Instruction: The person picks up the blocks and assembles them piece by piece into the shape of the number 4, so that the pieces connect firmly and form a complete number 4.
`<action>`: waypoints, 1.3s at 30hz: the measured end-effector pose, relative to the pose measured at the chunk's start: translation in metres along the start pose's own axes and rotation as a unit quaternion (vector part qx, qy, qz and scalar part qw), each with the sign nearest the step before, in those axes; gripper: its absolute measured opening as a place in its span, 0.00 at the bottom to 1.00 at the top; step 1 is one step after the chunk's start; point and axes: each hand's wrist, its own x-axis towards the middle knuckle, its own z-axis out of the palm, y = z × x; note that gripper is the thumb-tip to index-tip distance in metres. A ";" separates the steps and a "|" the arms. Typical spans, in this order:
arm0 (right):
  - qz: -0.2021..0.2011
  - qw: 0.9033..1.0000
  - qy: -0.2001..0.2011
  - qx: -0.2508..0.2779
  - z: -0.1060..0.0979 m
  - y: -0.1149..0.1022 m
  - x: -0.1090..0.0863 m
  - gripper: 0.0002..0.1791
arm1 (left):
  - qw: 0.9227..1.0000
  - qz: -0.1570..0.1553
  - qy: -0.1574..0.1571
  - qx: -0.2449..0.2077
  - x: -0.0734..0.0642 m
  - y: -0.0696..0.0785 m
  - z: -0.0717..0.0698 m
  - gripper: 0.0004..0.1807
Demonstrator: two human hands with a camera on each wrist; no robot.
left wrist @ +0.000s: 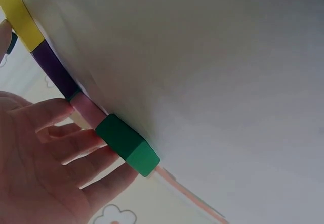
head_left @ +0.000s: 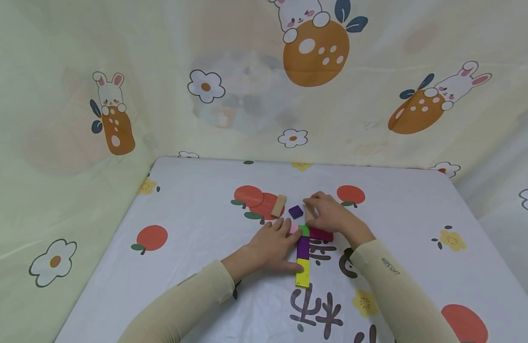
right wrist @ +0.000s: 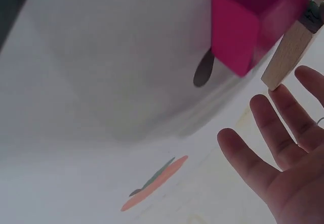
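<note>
Wooden block, right hand pinching it, left hand spread against yellow block

small "letsslim" lettering on the right sleeve, brown characters on the tablecloth

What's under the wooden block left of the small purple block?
The wooden block lies partly over a red printed apple on the tablecloth; the surface beneath is covered and can't be seen.

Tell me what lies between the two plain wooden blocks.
In the head view: a small purple block, left of the wooden block in the right hand.
</note>
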 end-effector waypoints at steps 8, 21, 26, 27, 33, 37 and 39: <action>0.003 1.000 -0.009 0.014 0.003 -0.004 0.002 0.39 | 1.000 0.006 0.003 0.000 -0.001 0.000 0.000 0.53; 0.003 1.000 -0.013 0.009 0.006 -0.007 0.004 0.38 | 1.000 0.013 0.012 0.005 -0.003 -0.001 -0.003 0.52; 0.002 1.000 -0.014 0.007 0.007 -0.007 0.003 0.36 | 1.000 0.010 0.003 -0.001 -0.002 0.000 -0.003 0.53; 0.003 1.000 -0.015 0.008 0.007 -0.007 0.004 0.36 | 1.000 0.010 0.002 -0.001 -0.003 0.000 -0.004 0.53; 0.002 1.000 -0.014 0.008 0.008 -0.006 0.004 0.36 | 1.000 0.009 0.001 -0.001 -0.005 0.000 -0.006 0.53; -0.003 1.000 -0.011 0.005 0.007 -0.006 0.003 0.33 | 1.000 0.009 0.005 0.000 -0.005 0.000 -0.007 0.53; -0.004 1.000 -0.010 0.005 0.006 -0.007 0.003 0.32 | 1.000 0.010 0.007 0.000 -0.005 0.000 -0.006 0.53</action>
